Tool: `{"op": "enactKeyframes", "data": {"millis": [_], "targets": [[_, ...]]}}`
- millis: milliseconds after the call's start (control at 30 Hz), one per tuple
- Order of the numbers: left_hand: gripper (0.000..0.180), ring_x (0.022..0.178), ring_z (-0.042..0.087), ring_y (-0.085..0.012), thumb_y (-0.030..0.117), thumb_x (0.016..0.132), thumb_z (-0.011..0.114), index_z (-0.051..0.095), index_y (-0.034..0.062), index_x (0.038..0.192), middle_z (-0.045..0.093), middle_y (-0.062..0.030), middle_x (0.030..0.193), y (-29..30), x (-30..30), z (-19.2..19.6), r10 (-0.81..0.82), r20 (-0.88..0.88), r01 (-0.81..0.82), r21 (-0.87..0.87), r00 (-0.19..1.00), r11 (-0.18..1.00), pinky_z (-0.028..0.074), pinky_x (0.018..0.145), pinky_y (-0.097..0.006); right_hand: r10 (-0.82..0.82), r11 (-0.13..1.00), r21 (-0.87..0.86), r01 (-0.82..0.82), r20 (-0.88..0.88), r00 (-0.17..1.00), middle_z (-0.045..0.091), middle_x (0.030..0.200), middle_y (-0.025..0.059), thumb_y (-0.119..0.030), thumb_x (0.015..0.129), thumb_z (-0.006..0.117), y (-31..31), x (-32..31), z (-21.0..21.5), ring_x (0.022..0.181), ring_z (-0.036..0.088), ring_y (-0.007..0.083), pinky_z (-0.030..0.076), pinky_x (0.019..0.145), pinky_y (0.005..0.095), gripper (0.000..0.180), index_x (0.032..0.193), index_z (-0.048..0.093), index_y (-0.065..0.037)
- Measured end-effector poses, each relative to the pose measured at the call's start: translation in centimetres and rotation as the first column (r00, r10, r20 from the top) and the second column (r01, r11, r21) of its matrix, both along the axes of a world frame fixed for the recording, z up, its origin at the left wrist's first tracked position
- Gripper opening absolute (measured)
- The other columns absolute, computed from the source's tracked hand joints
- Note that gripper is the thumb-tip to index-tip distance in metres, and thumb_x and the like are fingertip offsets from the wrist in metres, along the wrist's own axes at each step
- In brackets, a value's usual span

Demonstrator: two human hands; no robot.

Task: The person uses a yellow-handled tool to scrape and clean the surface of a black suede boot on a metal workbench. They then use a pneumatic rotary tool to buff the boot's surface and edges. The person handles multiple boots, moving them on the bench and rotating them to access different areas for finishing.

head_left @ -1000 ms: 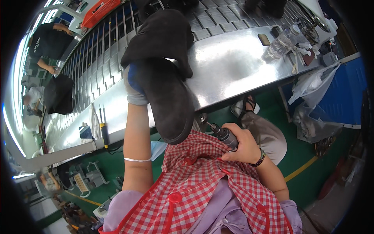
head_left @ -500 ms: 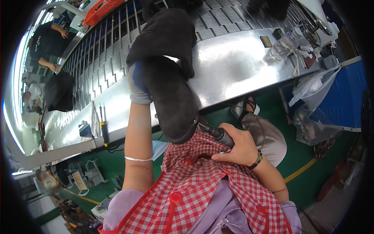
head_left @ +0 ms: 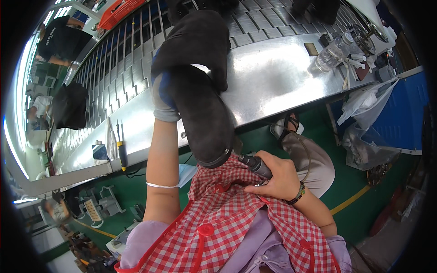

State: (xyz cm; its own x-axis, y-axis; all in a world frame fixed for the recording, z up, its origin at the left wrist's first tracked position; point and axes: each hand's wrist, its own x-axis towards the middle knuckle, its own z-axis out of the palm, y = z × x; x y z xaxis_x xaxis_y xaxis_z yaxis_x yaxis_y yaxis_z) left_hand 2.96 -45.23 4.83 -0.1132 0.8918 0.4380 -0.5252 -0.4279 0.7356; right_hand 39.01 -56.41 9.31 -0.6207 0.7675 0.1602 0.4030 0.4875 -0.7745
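Note:
A black suede-looking boot [head_left: 202, 116] lies over the metal bench edge, its rounded toe pointing toward me and its shaft folded over the bench. My left hand [head_left: 165, 102], in a grey and blue glove, grips the boot from its left side; the fingers are hidden behind it. In my bare right hand [head_left: 281, 177] is a dark handheld rotary tool [head_left: 256, 166], with fingers wrapped round its body. The tool's tip points at the boot's toe edge from the right, a short distance off; its very end is blurred.
A slatted metal conveyor [head_left: 264, 25] runs behind the bench [head_left: 273, 82]. At right stand a clear plastic bottle [head_left: 334, 52] and small tools. A yellow-handled screwdriver [head_left: 121, 154] hangs at the left edge. Another black boot [head_left: 70, 107] sits on the conveyor; co-workers are beyond.
The rotary tool has drawn back slightly, down and away from the boot's toe. The boot has shifted a little in my left hand. A co-worker at far left has lowered an arm.

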Motion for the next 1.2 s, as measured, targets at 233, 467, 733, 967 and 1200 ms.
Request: {"op": "enactKeyframes", "data": {"millis": [233,467,733,967,1200], "targets": [[0.039,0.113,0.062,-0.0277,0.019,0.103,0.040,0.053,-0.0053,0.130,0.063,-0.0185,0.124,-0.3,1.8,1.3,0.023,0.064,-0.020,-0.036,0.998,0.999,0.049,0.099,-0.037,-0.045,0.999,0.023,0.044,0.036,0.998,0.066,0.080,0.0124,-0.055,0.065,0.084,0.3,0.3,-0.3,0.069,0.069,0.0302,0.056,0.063,0.0365,0.074,0.114,0.059,-0.005],[0.030,0.105,0.066,-0.0249,0.012,0.098,0.052,0.059,-0.0039,0.123,0.067,-0.0157,0.116,-0.1,2.5,1.9,0.102,-0.015,-0.102,-0.019,0.995,0.995,0.052,0.093,-0.035,-0.002,0.996,-0.088,0.009,0.084,0.996,0.067,0.085,0.0130,-0.048,0.062,0.088,-1.6,0.4,0.7,0.075,0.069,0.0316,0.055,0.067,0.0368,0.071,0.110,0.059,-0.005],[0.044,0.110,0.062,-0.0242,0.020,0.093,0.056,0.052,-0.0026,0.130,0.061,-0.0155,0.124,1.4,4.3,2.2,0.414,-0.247,-0.419,0.035,0.876,0.907,0.049,0.096,-0.035,-0.213,0.976,0.043,0.214,-0.035,0.976,0.067,0.088,0.0141,-0.053,0.063,0.086,-0.8,3.5,-0.8,0.074,0.069,0.0299,0.055,0.063,0.0364,0.072,0.109,0.059,-0.004],[0.063,0.111,0.060,-0.0201,0.030,0.086,0.067,0.046,-0.0021,0.137,0.059,-0.0121,0.127,1.4,5.2,2.8,0.394,-0.243,-0.407,-0.003,0.886,0.913,0.047,0.097,-0.031,-0.234,0.971,0.067,0.231,0.036,0.972,0.067,0.087,0.0135,-0.054,0.064,0.085,-0.7,4.1,-1.2,0.074,0.069,0.0308,0.055,0.063,0.0363,0.075,0.111,0.058,-0.003],[0.063,0.110,0.060,-0.0208,0.030,0.086,0.067,0.046,-0.0020,0.137,0.059,-0.0121,0.126,0.9,5.6,3.0,0.412,-0.245,-0.425,0.001,0.878,0.905,0.047,0.096,-0.031,-0.235,0.968,0.098,0.229,0.049,0.971,0.066,0.083,0.0135,-0.052,0.065,0.084,-0.7,3.9,-1.3,0.071,0.069,0.0305,0.055,0.061,0.0360,0.073,0.112,0.059,-0.002]]}}
